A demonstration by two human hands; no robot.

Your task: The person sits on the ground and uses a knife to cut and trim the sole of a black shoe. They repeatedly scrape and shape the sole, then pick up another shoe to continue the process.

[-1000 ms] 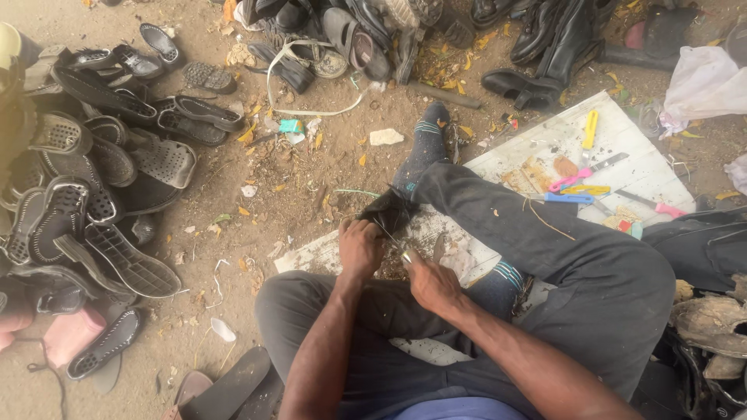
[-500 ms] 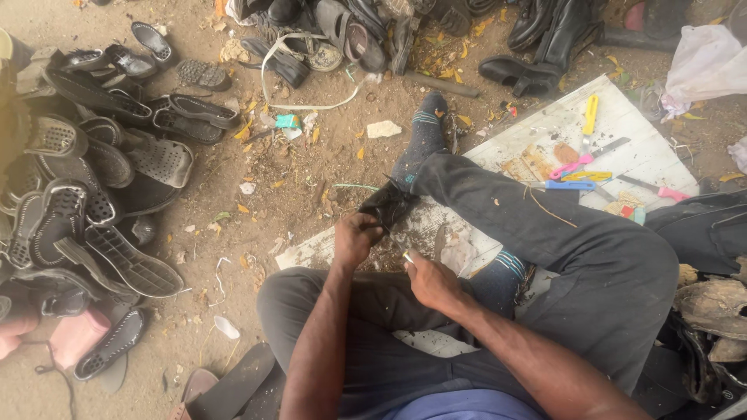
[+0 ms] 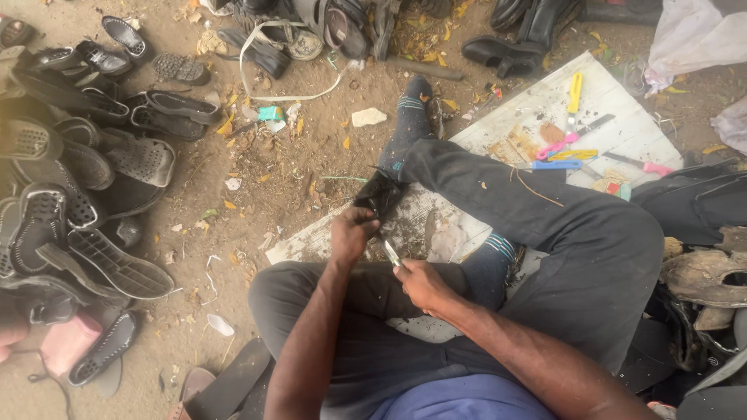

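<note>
I sit on the ground with my legs in dark trousers. My left hand (image 3: 352,233) grips a small black piece of shoe material (image 3: 380,194) just above my knee. My right hand (image 3: 419,281) holds a small knife (image 3: 391,253) whose short blade points up toward the black piece. The two hands are close together, over a dirty white board (image 3: 436,225) that lies under my legs. My right foot in a dark sock (image 3: 408,128) stretches out beyond them.
A heap of black shoes and soles (image 3: 78,187) fills the left side. More shoes (image 3: 327,23) lie along the top. Coloured tools, a yellow one (image 3: 574,92) and a pink one (image 3: 556,145), lie on the board's far right part. Worn shoes (image 3: 704,276) sit at right.
The view has shifted slightly. My hands stay together at the black piece, with the knife blade now showing more clearly between them.
</note>
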